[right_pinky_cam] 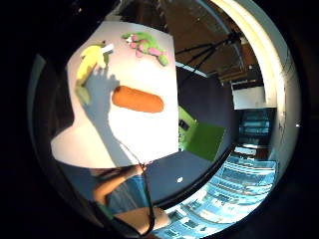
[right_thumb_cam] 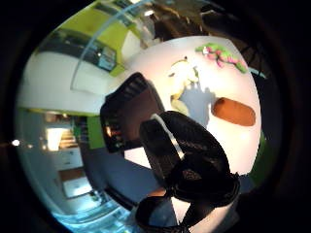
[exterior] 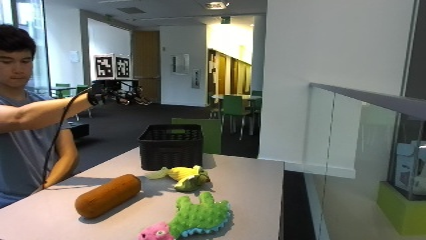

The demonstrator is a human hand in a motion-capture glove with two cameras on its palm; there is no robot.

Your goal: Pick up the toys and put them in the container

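On the tabletop [exterior: 253, 180] three toys wait (none in the basket [exterior: 171, 146]); the raised right hand [exterior: 113, 93], grip unclear, must descend first.

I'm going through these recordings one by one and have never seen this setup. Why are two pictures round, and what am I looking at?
There is no machine here: a person sits at a table and works with a gloved right hand, raised high above the table and holding nothing. Whether its fingers are straight or curled I cannot tell.

The two round pictures come from small wide-angle cameras on that hand's palm, one at the thumb side, one at the little finger side, looking down at the table. The black straps filling part of the thumb side view belong to the hand. The ordinary picture is from a camera beside the table.

On the grey table lie three soft toys: an orange one shaped like a sausage, a yellow one and a green and pink one. Behind them stands a black basket, the container for the toys.
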